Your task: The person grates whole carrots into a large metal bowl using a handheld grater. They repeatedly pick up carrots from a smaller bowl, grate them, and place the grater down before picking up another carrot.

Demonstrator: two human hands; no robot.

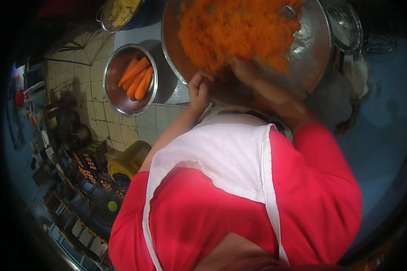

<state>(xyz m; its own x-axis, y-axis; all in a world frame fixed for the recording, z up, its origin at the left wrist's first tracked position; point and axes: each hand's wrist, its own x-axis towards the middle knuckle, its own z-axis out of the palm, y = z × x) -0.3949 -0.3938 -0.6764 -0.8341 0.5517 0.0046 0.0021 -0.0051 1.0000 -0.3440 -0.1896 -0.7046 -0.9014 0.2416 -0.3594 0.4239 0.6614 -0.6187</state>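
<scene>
A large metal basin holds a heap of grated carrot in front of me. My left hand is at the basin's near left edge with its fingers curled; whether it grips something there is hidden. My right hand reaches into the basin at the near side of the heap, blurred, and its fingertips are out of sight. A small metal piece lies at the heap's far right. To the left, a smaller metal bowl contains several peeled whole carrots.
A pot of yellowish food stands at the top left. Right of the basin are a clear bowl, a wire whisk and a pale plastic bag. A yellow container stands at lower left on the tiled floor side.
</scene>
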